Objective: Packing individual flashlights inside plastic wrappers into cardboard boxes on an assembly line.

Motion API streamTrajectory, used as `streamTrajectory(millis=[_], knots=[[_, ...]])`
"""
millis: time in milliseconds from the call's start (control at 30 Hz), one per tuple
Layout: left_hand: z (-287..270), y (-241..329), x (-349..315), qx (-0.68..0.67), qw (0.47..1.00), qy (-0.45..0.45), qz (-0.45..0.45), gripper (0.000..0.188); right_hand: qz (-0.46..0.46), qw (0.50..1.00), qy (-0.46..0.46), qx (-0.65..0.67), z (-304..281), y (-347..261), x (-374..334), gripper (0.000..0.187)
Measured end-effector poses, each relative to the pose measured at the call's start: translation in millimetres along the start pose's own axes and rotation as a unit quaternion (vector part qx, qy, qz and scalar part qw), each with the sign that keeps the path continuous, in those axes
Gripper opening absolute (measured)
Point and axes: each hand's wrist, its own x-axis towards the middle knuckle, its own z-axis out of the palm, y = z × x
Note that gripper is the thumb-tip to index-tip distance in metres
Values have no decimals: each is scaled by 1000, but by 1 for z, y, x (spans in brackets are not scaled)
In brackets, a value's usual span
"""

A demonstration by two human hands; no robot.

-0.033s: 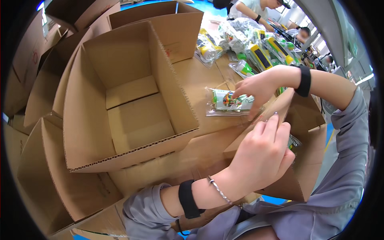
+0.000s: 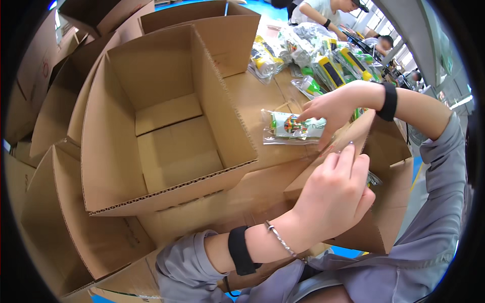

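My right hand (image 2: 337, 107), a black band at its wrist, is open with thumb and fingers spread over the right end of a clear plastic packet (image 2: 293, 126). This packet has a white and green insert with a colourful print and lies flat on the cardboard surface. My left hand (image 2: 331, 189), with a black band and a thin bracelet, is closed beside the wall of an open carton (image 2: 391, 202) on the right. Its fingers are bent together, and what they hold, if anything, is hidden. Part of another clear packet (image 2: 373, 178) shows inside that carton.
A large open carton (image 2: 174, 156) stands left of the packet, with more open cartons (image 2: 83, 222) around it. Beyond my right hand lies a pile of bagged yellow, black and green items (image 2: 331, 70). A person (image 2: 323, 15) works at the far side.
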Motion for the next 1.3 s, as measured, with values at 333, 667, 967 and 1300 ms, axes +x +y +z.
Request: streamTrajectory(millis=[333,667,967,1300], knots=[[1,1,1,13,999,-31,3,40,191,981,38,19,-23,15,-63,66],[3,1,2,28,999,-26,1,38,91,992,-45,69,18,12,20,103],[3,2,1,28,998,-48,2,40,79,996,23,36,38,22,36,84],[-8,7,5,17,996,-83,4,32,28,981,178,76,5,-5,8,50]])
